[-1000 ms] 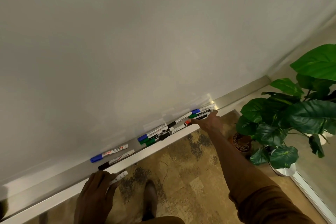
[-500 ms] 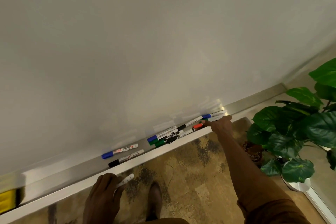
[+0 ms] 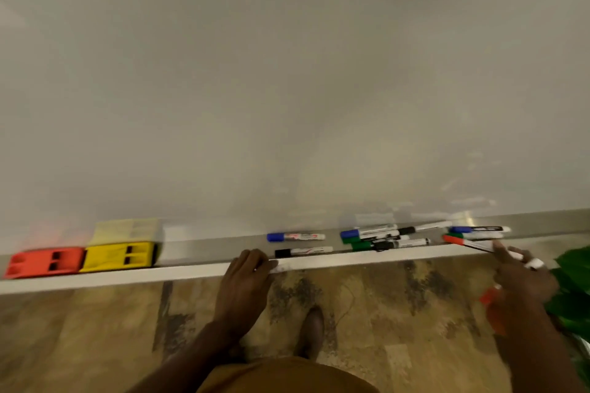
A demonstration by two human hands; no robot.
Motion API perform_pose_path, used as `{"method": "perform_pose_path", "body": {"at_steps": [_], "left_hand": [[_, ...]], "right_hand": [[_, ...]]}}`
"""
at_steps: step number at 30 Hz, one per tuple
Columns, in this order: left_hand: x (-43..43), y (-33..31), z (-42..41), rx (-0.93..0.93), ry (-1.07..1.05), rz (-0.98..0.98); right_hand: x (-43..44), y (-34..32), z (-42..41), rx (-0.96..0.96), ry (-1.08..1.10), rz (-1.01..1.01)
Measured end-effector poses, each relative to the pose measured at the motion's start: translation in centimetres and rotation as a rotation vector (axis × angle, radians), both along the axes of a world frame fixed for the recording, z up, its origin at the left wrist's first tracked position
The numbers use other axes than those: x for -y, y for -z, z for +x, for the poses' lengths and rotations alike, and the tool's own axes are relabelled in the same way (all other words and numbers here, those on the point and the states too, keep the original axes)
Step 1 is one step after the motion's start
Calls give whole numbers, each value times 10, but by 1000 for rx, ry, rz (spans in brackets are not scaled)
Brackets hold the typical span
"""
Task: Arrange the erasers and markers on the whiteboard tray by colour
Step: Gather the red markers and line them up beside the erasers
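Observation:
The silver whiteboard tray (image 3: 207,249) carries a red eraser (image 3: 44,262) and a yellow eraser (image 3: 119,255) side by side at the left. A blue-capped marker (image 3: 295,236) and a black-capped marker (image 3: 303,252) lie mid-tray. To their right sits a mixed pile of blue, green and black markers (image 3: 383,239), then a blue marker (image 3: 479,229) and a green one (image 3: 475,235). My left hand (image 3: 245,277) rests at the tray's front edge, closed on a white-bodied marker (image 3: 277,266). My right hand (image 3: 517,274) grips a red-capped marker (image 3: 463,242) that sticks out over the tray's lip.
The whiteboard (image 3: 287,89) fills the upper view. A leafy potted plant (image 3: 574,281) stands close to my right hand. Patterned brown floor (image 3: 95,329) and my shoe (image 3: 311,332) lie below the tray. The picture is motion-blurred.
The view swung left and the two erasers came into sight. My right hand drew back from the tray's right end with a red marker. My left hand rose to the tray's front edge.

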State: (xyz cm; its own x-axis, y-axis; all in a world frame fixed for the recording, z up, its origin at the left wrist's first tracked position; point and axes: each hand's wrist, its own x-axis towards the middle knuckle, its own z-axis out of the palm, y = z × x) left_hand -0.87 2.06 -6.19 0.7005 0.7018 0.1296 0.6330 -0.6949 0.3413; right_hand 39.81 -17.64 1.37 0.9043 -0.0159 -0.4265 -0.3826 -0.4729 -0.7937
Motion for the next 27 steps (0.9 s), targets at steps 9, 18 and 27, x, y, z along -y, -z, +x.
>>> {"method": "perform_pose_path", "body": {"at_steps": [9, 18, 27], "left_hand": [[-54, -1, -49, -101, -108, 80], [-76, 5, -91, -153, -77, 142], [-71, 26, -118, -184, -78, 91]], "right_hand": [[-45, 10, -71, -111, -80, 101], [-120, 28, -180, -267, -446, 326], [-187, 41, -280, -115, -711, 251]]}}
